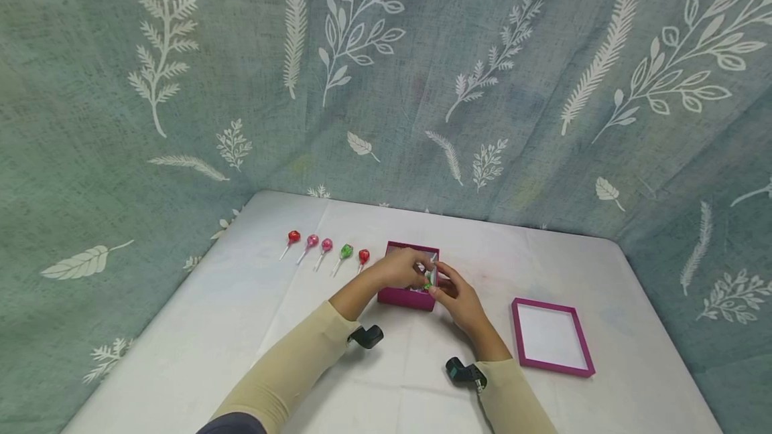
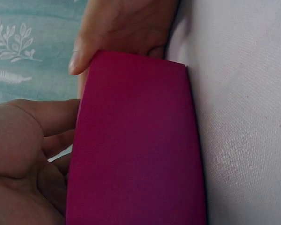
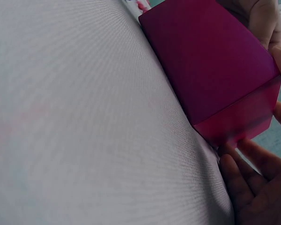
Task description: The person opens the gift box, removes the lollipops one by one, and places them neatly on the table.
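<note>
A magenta box (image 1: 405, 297) stands on the table without its lid, with wrapped candy partly visible inside. My left hand (image 1: 399, 269) reaches over it from the left, fingers curled down inside. Those fingers pinch a green-wrapped lollipop (image 1: 427, 285) by the box's right wall; hands and wall hide much of it. On the right side, my right hand (image 1: 460, 299) grips the box, thumb over the rim and fingers along the outer wall. In the left wrist view the box's front (image 2: 136, 140) covers the left fingertips. The right fingers (image 3: 260, 161) touch the box's side in the right wrist view.
Left of the box lies a slanted row of lollipops: red (image 1: 293, 236), pink (image 1: 312, 240), another pink (image 1: 327, 244), green (image 1: 346, 250) and red (image 1: 364, 256). A magenta-rimmed lid (image 1: 553, 368) lies inside up at the right. A patterned curtain (image 1: 386, 86) hangs behind the white table (image 1: 386, 387).
</note>
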Available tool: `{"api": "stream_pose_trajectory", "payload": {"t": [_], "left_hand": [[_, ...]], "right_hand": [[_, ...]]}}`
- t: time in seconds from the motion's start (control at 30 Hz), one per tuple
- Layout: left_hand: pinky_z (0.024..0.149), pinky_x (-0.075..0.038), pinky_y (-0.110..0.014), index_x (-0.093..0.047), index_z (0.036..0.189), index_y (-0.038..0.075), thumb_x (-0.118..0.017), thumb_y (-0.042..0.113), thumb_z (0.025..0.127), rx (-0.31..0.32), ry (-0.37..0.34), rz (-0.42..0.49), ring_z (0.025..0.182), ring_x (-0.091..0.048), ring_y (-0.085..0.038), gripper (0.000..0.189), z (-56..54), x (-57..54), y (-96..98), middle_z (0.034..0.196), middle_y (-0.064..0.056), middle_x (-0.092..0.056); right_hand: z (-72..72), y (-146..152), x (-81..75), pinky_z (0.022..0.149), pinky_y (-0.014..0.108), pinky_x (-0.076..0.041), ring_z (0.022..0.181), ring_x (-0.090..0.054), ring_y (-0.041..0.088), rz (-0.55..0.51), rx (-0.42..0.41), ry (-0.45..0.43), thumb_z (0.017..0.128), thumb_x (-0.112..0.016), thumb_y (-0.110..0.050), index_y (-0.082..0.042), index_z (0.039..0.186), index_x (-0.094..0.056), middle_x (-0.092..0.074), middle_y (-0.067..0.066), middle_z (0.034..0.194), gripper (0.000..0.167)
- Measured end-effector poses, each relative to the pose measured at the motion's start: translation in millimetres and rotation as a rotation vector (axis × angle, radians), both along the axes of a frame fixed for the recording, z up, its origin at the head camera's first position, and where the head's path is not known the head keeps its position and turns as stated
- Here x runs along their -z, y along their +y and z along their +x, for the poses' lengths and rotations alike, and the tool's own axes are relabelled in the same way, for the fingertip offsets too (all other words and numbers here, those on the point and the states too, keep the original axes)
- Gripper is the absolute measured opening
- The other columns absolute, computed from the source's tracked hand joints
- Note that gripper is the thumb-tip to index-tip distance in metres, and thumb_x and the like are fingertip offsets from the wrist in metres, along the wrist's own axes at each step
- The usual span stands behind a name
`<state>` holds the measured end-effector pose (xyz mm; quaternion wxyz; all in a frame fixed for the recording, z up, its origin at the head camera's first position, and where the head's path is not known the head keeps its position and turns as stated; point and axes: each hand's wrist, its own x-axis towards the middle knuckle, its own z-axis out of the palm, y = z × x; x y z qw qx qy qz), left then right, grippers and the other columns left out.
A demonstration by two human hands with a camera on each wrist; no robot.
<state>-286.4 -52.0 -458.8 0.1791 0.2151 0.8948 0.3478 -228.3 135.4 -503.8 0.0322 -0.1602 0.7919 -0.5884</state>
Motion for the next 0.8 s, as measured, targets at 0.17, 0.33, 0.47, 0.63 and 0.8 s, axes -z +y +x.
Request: {"api": "stream_pose_trajectory", "payload": {"t": [0.17,0.33,0.47,0.63,0.8], "left_hand": [[0.067,-0.051,-0.026,-0.070,0.113,0.013,-0.077,0.021,0.085,0.041,0.060,-0.137,0.075,-0.063,-0.009,0.031,-0.6,2.2,5.1,0.087,0.006,-0.067],[0.078,-0.052,-0.032,-0.070,0.114,0.014,-0.076,0.024,0.086,0.077,0.062,-0.186,0.090,-0.064,-0.013,0.030,-1.0,3.6,9.1,0.101,0.001,-0.069],[0.082,-0.051,-0.033,-0.071,0.111,0.012,-0.074,0.023,0.087,0.088,0.041,-0.182,0.094,-0.064,-0.015,0.026,-2.3,6.2,10.9,0.103,0.000,-0.069],[0.078,-0.051,-0.030,-0.071,0.106,0.011,-0.073,0.015,0.087,0.098,0.019,-0.155,0.088,-0.063,-0.013,0.019,-5.8,9.6,12.1,0.095,0.001,-0.068],[0.074,-0.050,-0.029,-0.072,0.102,0.012,-0.072,0.009,0.085,0.093,0.025,-0.156,0.083,-0.061,-0.012,0.017,-7.9,12.9,12.4,0.091,0.002,-0.067]], "right_hand": [[0.3,1,-0.6,0.093,0.041,-0.048,0.119,-0.055,0.036,-0.007,-0.008,-0.003,0.094,-0.067,-0.020,-0.007,0.148,-0.040,-0.050,0.020,0.140,0.062],[0.1,1,-0.8,0.094,0.039,-0.048,0.121,-0.055,0.034,-0.006,-0.010,0.001,0.094,-0.068,-0.021,-0.008,0.148,-0.040,-0.047,0.016,0.143,0.063],[-0.1,0,-0.9,0.095,0.040,-0.047,0.121,-0.054,0.035,-0.013,-0.012,-0.002,0.093,-0.068,-0.021,-0.008,0.148,-0.040,-0.048,0.018,0.142,0.063],[-0.3,0,-0.2,0.094,0.040,-0.048,0.120,-0.055,0.035,-0.019,-0.006,0.002,0.093,-0.068,-0.019,-0.007,0.148,-0.041,-0.049,0.021,0.140,0.062],[1.0,0,-0.6,0.093,0.041,-0.049,0.119,-0.055,0.037,-0.002,0.002,0.017,0.093,-0.068,-0.017,-0.006,0.147,-0.041,-0.049,0.021,0.140,0.061]]}}
